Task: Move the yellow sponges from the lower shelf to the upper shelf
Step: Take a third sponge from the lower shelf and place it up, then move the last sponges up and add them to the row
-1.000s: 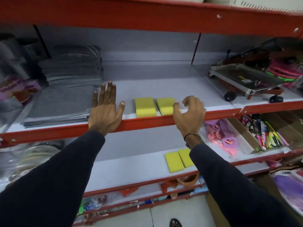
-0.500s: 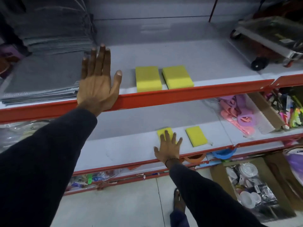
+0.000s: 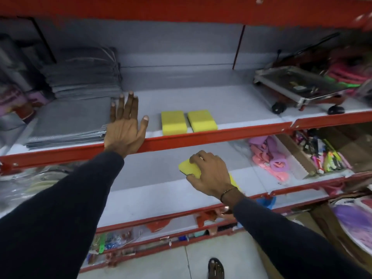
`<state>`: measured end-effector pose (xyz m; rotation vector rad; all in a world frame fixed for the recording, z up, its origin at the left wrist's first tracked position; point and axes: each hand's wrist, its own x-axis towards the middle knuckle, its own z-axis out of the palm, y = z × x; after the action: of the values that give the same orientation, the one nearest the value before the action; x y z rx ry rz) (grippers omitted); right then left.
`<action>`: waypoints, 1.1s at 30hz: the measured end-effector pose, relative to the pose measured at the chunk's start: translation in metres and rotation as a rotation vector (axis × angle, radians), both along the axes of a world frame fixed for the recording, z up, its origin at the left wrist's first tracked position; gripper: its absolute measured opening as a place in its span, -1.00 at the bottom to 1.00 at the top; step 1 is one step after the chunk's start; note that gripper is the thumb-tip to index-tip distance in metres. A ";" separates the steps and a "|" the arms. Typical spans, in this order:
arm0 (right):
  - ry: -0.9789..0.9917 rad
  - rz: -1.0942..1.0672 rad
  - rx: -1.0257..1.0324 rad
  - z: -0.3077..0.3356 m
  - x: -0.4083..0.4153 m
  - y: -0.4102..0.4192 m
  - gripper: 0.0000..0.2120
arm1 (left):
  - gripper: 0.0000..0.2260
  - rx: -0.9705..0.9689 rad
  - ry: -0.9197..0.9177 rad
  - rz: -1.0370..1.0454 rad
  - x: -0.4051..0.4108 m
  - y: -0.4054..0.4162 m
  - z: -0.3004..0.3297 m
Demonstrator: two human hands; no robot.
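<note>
Two yellow sponges [image 3: 173,122] [image 3: 202,120] lie side by side near the front of the upper shelf [image 3: 221,109]. My left hand [image 3: 125,126] rests flat and open on that shelf's red front edge, left of them. My right hand [image 3: 210,175] is closed around a third yellow sponge [image 3: 188,168], lifted above the lower shelf [image 3: 153,190]. A sliver of a fourth yellow sponge [image 3: 233,181] shows on the lower shelf, mostly hidden behind my right wrist.
Grey folded mats [image 3: 76,109] fill the upper shelf's left side. A wheeled metal trolley [image 3: 302,87] stands at its right. Pink and purple plastic items [image 3: 269,158] and a box of pens [image 3: 326,156] sit right on the lower shelf. Floor below.
My right hand went down from the upper shelf to the lower one, closed on a yellow sponge and raised it. My left hand stayed on the upper shelf edge.
</note>
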<state>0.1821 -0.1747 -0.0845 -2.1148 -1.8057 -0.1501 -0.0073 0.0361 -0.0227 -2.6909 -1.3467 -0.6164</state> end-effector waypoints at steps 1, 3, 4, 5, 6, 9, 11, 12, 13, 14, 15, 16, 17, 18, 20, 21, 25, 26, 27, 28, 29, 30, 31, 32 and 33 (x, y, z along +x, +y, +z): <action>0.005 0.024 0.082 0.022 0.004 -0.004 -0.56 | -0.33 0.004 0.009 0.005 -0.001 0.000 -0.001; 0.002 0.056 0.246 0.066 0.013 -0.014 -0.57 | -0.33 -0.003 0.018 0.001 -0.001 -0.002 0.000; 0.009 0.041 0.322 0.086 0.019 -0.015 -0.57 | -0.33 -0.001 0.013 0.000 -0.002 -0.003 0.000; 0.029 -0.002 0.389 0.102 0.028 -0.011 -0.57 | -0.32 0.001 0.012 0.002 -0.003 -0.003 -0.001; 0.061 -0.063 0.444 0.114 0.038 -0.005 -0.58 | -0.32 0.002 0.015 -0.001 -0.003 -0.002 0.000; 0.112 -0.310 0.439 0.125 0.078 0.028 -0.62 | -0.31 -0.002 0.025 -0.009 -0.001 0.002 0.000; 0.069 -0.426 0.268 0.114 0.098 0.048 -0.56 | -0.30 0.008 0.024 0.001 -0.002 0.003 -0.002; 0.062 -0.456 0.177 0.108 0.105 0.058 -0.51 | -0.29 0.009 0.016 0.012 -0.002 0.004 -0.003; 0.065 -0.481 0.094 0.102 0.108 0.064 -0.48 | -0.28 0.012 0.009 0.017 -0.002 0.004 -0.003; 0.054 -0.500 0.026 0.097 0.109 0.069 -0.46 | -0.28 0.011 0.003 0.020 -0.001 0.005 -0.004; 0.023 -0.508 0.000 0.092 0.109 0.070 -0.45 | -0.27 0.006 0.002 0.027 -0.001 0.005 -0.005; -0.014 -0.519 0.032 0.090 0.108 0.068 -0.46 | -0.27 0.008 0.002 0.030 -0.001 0.006 -0.004; -0.022 -0.523 0.124 0.086 0.108 0.062 -0.50 | -0.27 0.006 0.005 0.031 -0.001 0.006 -0.005; -0.007 -0.526 0.262 0.083 0.108 0.053 -0.58 | -0.27 0.010 0.003 0.037 -0.001 0.006 -0.006; 0.060 -0.569 0.516 0.071 0.112 0.032 -0.69 | -0.27 0.014 0.003 0.041 -0.001 0.005 -0.006; 0.099 -0.608 0.585 0.061 0.114 0.021 -0.71 | -0.27 0.012 0.004 0.041 0.000 0.005 -0.004; 0.234 -0.726 0.449 -0.018 0.118 -0.011 -0.66 | -0.30 0.030 -0.006 0.035 0.002 0.004 -0.007; 0.241 -0.708 0.284 -0.043 0.118 -0.014 -0.62 | -0.30 0.037 -0.006 0.032 0.002 0.006 -0.009; 0.253 -0.686 0.086 -0.067 0.116 -0.016 -0.55 | -0.30 0.040 -0.007 0.028 0.002 0.008 -0.011; 0.274 -0.671 -0.115 -0.089 0.114 -0.015 -0.46 | -0.30 0.042 -0.007 0.027 0.003 0.010 -0.014; 0.299 -0.666 -0.297 -0.110 0.113 -0.013 -0.36 | -0.30 0.040 -0.003 0.026 0.004 0.014 -0.017; 0.317 -0.665 -0.434 -0.127 0.110 -0.010 -0.27 | -0.30 0.039 -0.003 0.030 0.004 0.015 -0.017; 0.332 -0.669 -0.520 -0.140 0.108 -0.007 -0.23 | -0.30 0.041 -0.010 0.032 0.004 0.017 -0.018; 0.340 -0.671 -0.567 -0.150 0.105 -0.004 -0.23 | -0.30 0.046 -0.022 0.032 0.003 0.017 -0.019; 0.335 -0.670 -0.592 -0.160 0.103 -0.002 -0.26 | -0.30 0.055 -0.031 0.026 0.004 0.019 -0.019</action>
<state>0.2853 -0.1763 -0.2443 -2.8621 -0.9624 0.6097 -0.0033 0.0549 -0.0419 -2.6271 -1.3500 -0.6854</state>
